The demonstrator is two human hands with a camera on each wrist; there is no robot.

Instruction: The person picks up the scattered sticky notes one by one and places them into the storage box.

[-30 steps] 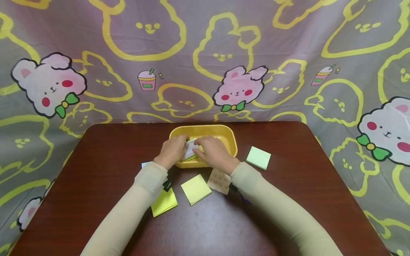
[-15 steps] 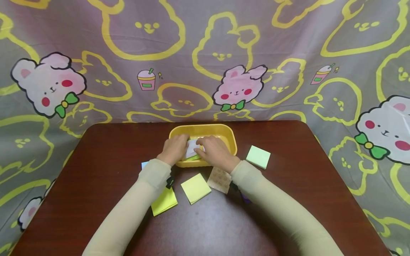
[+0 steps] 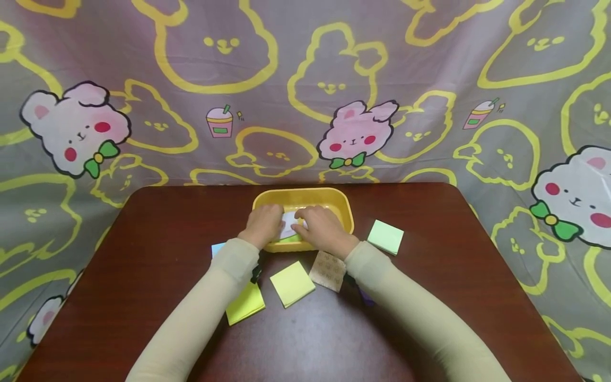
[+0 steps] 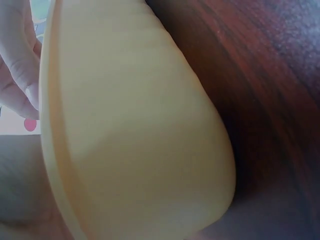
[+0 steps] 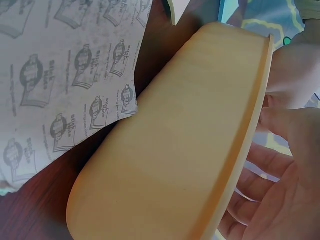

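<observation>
A yellow plastic tray [image 3: 334, 197] sits at the table's far side, with both hands reaching into it. My left hand [image 3: 264, 225] curls over the left edge of a white sticky note pad [image 3: 288, 225]. At its other edge, my right hand [image 3: 323, 227] has thumb and fingers on the pad. Yellow-green paper [image 3: 292, 239] shows under the pad, inside the tray. In the left wrist view the tray's wall [image 4: 135, 115] hides most of the left hand. The right wrist view has curled right-hand fingers [image 5: 260, 185] behind the rim, their tips hidden.
In front of the tray lie a pale yellow pad [image 3: 292, 284], a brighter yellow pad [image 3: 245, 305] and a brown printed pad [image 3: 328, 271]. A mint green pad [image 3: 385, 236] lies to the right. A blue pad [image 3: 217, 248] and a purple one [image 3: 367, 298] are partly under the sleeves.
My left hand has shifted slightly right, and its fingers sit lower in the tray. The white pad has moved slightly right between the hands. The right hand stays nearly in place.
</observation>
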